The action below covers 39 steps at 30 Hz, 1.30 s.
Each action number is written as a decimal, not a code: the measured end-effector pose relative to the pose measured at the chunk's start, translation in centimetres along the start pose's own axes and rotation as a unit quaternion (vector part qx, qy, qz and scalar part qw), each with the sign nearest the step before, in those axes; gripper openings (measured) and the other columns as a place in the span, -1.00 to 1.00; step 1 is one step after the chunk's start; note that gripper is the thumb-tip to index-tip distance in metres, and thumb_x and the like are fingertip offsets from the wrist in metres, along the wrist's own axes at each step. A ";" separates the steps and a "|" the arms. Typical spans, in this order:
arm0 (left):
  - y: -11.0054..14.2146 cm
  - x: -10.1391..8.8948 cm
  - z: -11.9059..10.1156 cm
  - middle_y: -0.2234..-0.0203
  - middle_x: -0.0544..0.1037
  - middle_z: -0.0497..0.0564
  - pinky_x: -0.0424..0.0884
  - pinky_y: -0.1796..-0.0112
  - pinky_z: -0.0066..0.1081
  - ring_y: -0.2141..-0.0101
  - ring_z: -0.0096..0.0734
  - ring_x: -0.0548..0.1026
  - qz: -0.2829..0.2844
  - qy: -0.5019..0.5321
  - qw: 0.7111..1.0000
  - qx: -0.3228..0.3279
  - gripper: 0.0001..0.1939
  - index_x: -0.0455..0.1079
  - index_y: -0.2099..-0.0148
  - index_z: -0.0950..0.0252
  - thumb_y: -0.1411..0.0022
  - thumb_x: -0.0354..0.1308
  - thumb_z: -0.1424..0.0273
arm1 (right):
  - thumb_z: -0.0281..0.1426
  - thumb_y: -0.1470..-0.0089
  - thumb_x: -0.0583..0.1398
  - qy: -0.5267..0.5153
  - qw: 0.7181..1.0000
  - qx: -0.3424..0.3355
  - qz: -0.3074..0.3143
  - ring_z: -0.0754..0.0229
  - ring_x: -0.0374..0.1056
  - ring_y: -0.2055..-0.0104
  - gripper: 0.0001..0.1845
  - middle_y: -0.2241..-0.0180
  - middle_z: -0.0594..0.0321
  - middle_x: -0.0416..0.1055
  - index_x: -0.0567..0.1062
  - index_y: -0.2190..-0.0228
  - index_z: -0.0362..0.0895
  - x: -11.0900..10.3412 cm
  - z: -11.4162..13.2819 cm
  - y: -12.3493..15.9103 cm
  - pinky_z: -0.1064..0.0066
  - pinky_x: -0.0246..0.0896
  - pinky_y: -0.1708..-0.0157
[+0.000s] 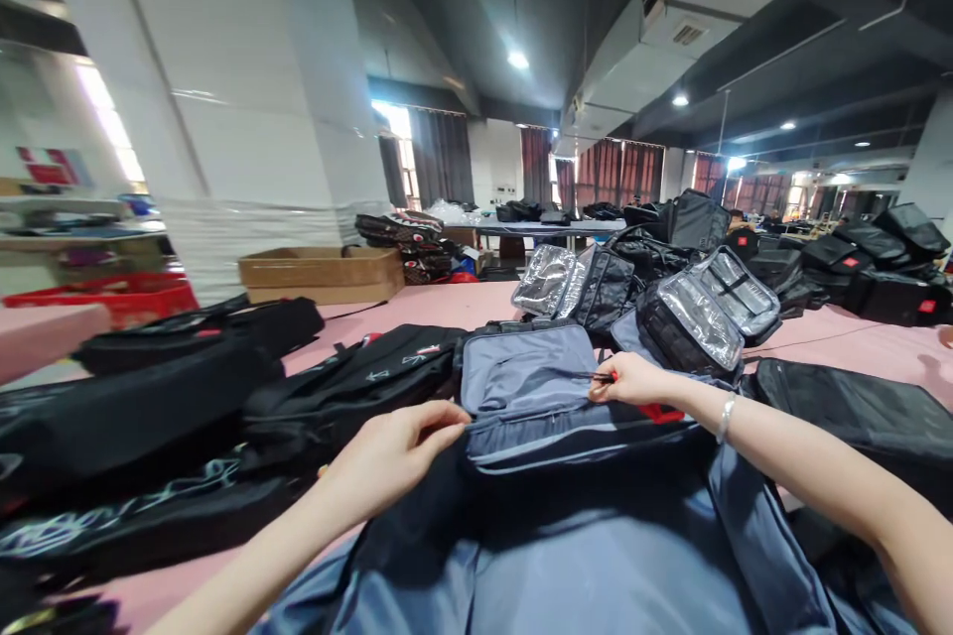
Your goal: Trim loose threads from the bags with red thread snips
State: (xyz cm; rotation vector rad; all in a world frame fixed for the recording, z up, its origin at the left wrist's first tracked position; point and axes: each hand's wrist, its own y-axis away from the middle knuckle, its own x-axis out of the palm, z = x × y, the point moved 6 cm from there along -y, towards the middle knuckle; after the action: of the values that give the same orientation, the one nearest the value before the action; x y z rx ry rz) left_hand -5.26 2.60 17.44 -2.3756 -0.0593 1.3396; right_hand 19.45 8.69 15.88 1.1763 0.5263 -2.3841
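An open black bag with grey-blue lining point(596, 556) lies in front of me, its lid pocket point(521, 367) raised at the far side. My left hand point(409, 437) pinches the left edge of the bag near the pocket's zipper seam, thumb and fingertips together. Over the pocket's right side, my right hand point(636, 380) is closed around small thread snips point(600, 377) with thin dark blades pointing left and a bit of red. Most of the snips is hidden by the fingers. Below that hand, a red piece point(661, 413) shows against the bag; I cannot tell what it belongs to.
Black bags point(357, 377) with white lettering lie on the pink table point(439, 306) to the left. Opened bags with silvery lining point(692, 322) are heaped ahead on the right, beside another black bag point(856, 412). A cardboard box point(320, 275) and a red crate point(111, 293) are further left.
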 end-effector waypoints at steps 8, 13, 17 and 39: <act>-1.0 3.2 -7.7 0.18 0.50 0.09 0.40 0.24 -0.38 0.23 -0.29 0.47 -0.028 -0.127 0.958 0.256 -0.61 0.39 0.05 0.26 -0.20 -0.08 0.20 | -0.51 0.16 0.23 -0.053 0.998 -0.006 0.019 0.32 0.29 0.46 -0.96 0.57 0.36 0.41 0.51 0.54 -0.23 0.2 0.6 -0.1 0.55 0.14 0.38; -1.4 5.7 -9.2 0.40 0.52 -0.02 0.35 0.49 -0.51 0.49 -0.47 0.46 -0.050 -0.170 0.936 0.303 -0.72 0.45 0.31 0.23 -0.23 -0.10 0.33 | -0.47 0.15 0.24 -0.053 0.999 0.005 0.005 0.30 0.30 0.45 -0.95 0.56 0.36 0.41 0.51 0.54 -0.22 -0.1 0.1 0.7 0.54 0.13 0.42; 0.6 5.4 -9.1 0.43 0.54 0.00 0.35 0.49 -0.57 0.49 -0.51 0.46 -0.145 -0.185 0.898 0.373 -0.67 0.45 0.33 0.27 -0.26 -0.16 0.45 | -0.36 0.17 0.30 -0.038 0.998 0.005 -0.042 0.28 0.33 0.41 -0.86 0.51 0.35 0.43 0.50 0.51 -0.17 -0.7 0.7 1.6 0.53 0.14 0.40; 0.3 4.5 -8.5 0.32 0.55 -0.01 0.39 0.33 -0.52 0.36 -0.44 0.49 -0.059 -0.022 0.959 0.276 -0.69 0.46 0.38 0.21 -0.20 -0.07 0.24 | -0.47 -0.20 0.01 0.451 0.815 -0.306 -0.199 0.21 0.11 0.39 -0.83 0.46 0.28 0.35 0.35 0.40 -0.12 -0.3 5.2 5.9 0.35 -0.15 0.40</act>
State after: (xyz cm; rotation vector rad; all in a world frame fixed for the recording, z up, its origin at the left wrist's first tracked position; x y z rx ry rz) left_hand 4.14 0.60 17.54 -1.8436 0.1400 1.1660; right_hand 19.35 1.19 18.24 1.9187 1.8246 -1.5045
